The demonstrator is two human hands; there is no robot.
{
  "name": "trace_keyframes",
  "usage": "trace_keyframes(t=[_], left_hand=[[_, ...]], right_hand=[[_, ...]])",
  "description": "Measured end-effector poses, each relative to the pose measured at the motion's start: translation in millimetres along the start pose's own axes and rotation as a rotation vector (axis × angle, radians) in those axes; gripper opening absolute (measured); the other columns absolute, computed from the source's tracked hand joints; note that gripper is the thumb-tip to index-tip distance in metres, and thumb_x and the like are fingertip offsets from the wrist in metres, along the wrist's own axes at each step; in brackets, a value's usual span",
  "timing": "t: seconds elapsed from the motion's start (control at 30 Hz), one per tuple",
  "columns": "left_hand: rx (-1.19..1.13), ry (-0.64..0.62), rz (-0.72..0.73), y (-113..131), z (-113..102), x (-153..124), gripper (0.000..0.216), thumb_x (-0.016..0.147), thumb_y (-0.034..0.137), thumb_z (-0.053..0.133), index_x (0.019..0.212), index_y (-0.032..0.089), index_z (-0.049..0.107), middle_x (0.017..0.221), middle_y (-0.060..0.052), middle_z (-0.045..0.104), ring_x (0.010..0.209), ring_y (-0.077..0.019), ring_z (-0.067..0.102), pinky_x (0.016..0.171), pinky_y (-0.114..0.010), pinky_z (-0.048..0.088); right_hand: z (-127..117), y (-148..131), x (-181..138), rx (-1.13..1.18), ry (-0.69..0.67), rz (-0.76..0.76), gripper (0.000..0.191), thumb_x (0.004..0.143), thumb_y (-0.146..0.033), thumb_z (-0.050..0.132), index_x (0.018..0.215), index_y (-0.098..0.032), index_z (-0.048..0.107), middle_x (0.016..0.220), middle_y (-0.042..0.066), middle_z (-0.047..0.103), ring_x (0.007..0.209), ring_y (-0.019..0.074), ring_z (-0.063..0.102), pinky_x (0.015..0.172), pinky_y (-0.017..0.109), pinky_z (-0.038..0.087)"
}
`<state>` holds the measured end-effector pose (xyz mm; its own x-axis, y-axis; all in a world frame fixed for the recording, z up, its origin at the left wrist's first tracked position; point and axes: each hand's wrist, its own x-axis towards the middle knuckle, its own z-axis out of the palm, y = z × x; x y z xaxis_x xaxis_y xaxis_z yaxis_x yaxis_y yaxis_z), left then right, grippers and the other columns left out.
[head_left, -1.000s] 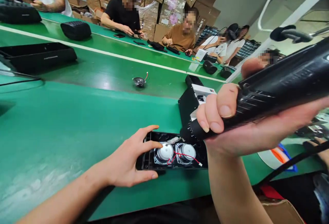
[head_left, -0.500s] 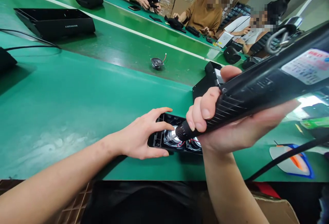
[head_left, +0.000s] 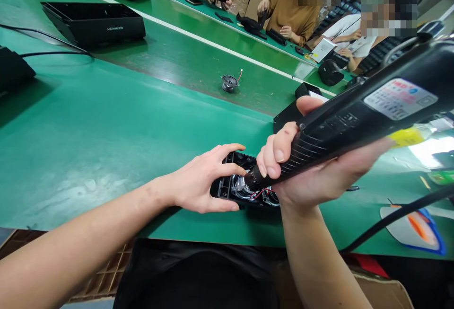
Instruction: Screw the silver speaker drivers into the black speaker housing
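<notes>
In the head view my right hand (head_left: 308, 176) is wrapped around a black electric screwdriver (head_left: 340, 119), which slants down to the left. Its nose meets a round speaker (head_left: 240, 187) inside a black speaker housing (head_left: 224, 190) on the bench; the bit's tip is hidden. A second speaker (head_left: 271, 197), partly covered by my right hand, sits beside it with red wires. My left hand (head_left: 204, 179) spans the housing's left end, thumb along the near side and fingers over the far side and the speaker, holding it.
A loose speaker (head_left: 230, 83) lies on the green bench (head_left: 106, 124). Black housings stand around, one open shell (head_left: 95, 22) at the left and a box (head_left: 287, 112) behind my right hand. A black cable (head_left: 397, 219) crosses at right. Co-workers sit across the bench.
The view has shifted slightly, so things appear a little to the right. The screwdriver's rear end has tilted lower, its nose still at the same speaker. Both hands keep their hold.
</notes>
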<state>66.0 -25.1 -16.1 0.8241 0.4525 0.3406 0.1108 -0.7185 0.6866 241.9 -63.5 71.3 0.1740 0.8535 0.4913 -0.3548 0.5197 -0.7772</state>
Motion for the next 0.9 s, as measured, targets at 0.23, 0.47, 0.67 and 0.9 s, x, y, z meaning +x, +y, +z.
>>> trace_keyframes(t=[0.23,0.47,0.67,0.9], left_hand=[[0.002,0.002,-0.003,-0.5,-0.7,-0.4,0.065,0.087,0.062,0.079,0.139,0.023,0.067,0.168,-0.021,0.036,0.154,-0.0405,0.042,0.122,-0.063,0.046],[0.004,-0.002,-0.013,-1.0,0.9,-0.8,0.065,0.087,0.061,0.080,0.139,0.025,0.067,0.168,-0.020,0.035,0.154,-0.0413,0.042,0.120,-0.063,0.047],[-0.007,-0.018,-0.024,1.1,-1.6,0.7,0.063,0.088,0.060,0.080,0.138,0.026,0.067,0.169,-0.019,0.034,0.152,-0.0396,0.044,0.120,-0.062,0.046],[-0.018,-0.020,-0.018,1.3,-1.5,0.2,0.061,0.088,0.059,0.081,0.137,0.025,0.067,0.169,-0.019,0.034,0.154,-0.0405,0.041,0.121,-0.063,0.045]], right_hand=[[-0.2,-2.7,3.6,0.032,-0.001,0.017,0.060,0.094,-0.075,0.065,0.111,-0.020,0.078,0.054,-0.005,0.062,0.030,0.0113,0.046,0.029,0.020,0.038],[3.4,-9.0,1.9,0.041,0.014,0.128,0.053,0.089,-0.071,0.076,0.109,-0.022,0.077,0.056,-0.005,0.063,0.034,0.0107,0.048,0.035,0.020,0.041],[2.2,-5.7,-1.7,0.035,-0.002,0.107,0.053,0.089,-0.071,0.077,0.110,-0.022,0.080,0.056,-0.004,0.064,0.034,0.0116,0.048,0.034,0.021,0.039],[1.7,-13.3,-1.9,0.058,-0.032,0.195,0.047,0.082,-0.065,0.087,0.106,-0.024,0.081,0.057,-0.003,0.068,0.036,0.0125,0.052,0.037,0.022,0.045]])
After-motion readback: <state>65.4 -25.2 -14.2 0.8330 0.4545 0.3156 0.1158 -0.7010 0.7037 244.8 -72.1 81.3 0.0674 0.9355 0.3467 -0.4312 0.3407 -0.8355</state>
